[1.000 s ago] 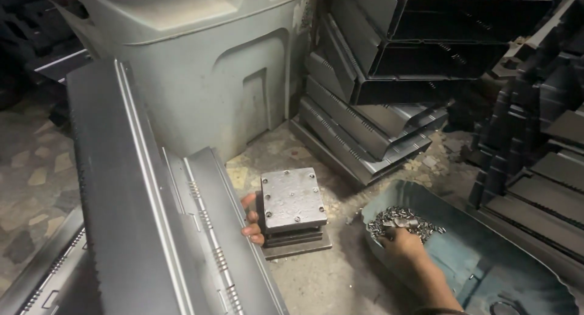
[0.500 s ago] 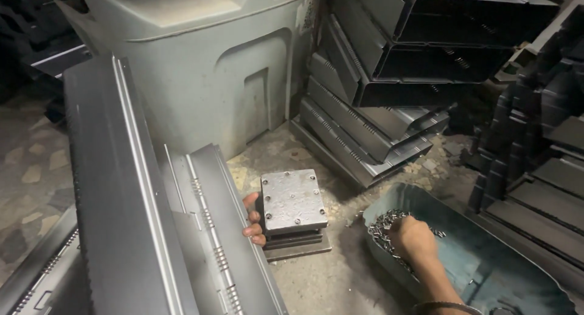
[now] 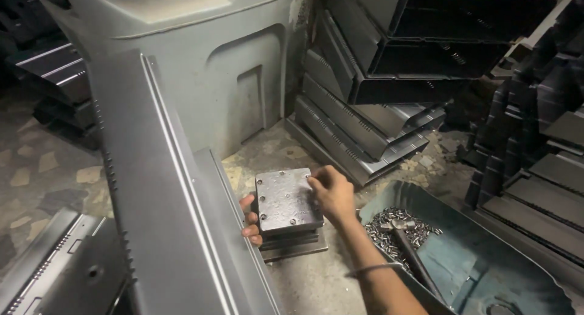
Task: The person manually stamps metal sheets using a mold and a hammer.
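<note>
Your right hand (image 3: 331, 193) left the tray (image 3: 486, 254) of small metal pieces; fingertips now on the steel block's (image 3: 287, 200) right edge.

Only the fingertips of the left hand (image 3: 250, 218) show at the left edge of the square grey steel block (image 3: 287, 200); the long grey sheet-metal panel (image 3: 164, 199) hides its palm and wrist, and its grip cannot be judged. The panel itself runs off the bottom edge. The right hand (image 3: 331, 192) rests its fingertips at the block's upper right corner, and whatever small piece they may pinch is too small to tell. Its forearm leaves the frame below. In the dark teal metal tray (image 3: 486, 272), cut by the bottom and right edges, the small silvery metal pieces (image 3: 398, 227) are too fine to identify. The hammer (image 3: 409, 245) handle's lower end is hidden behind the forearm.
</note>
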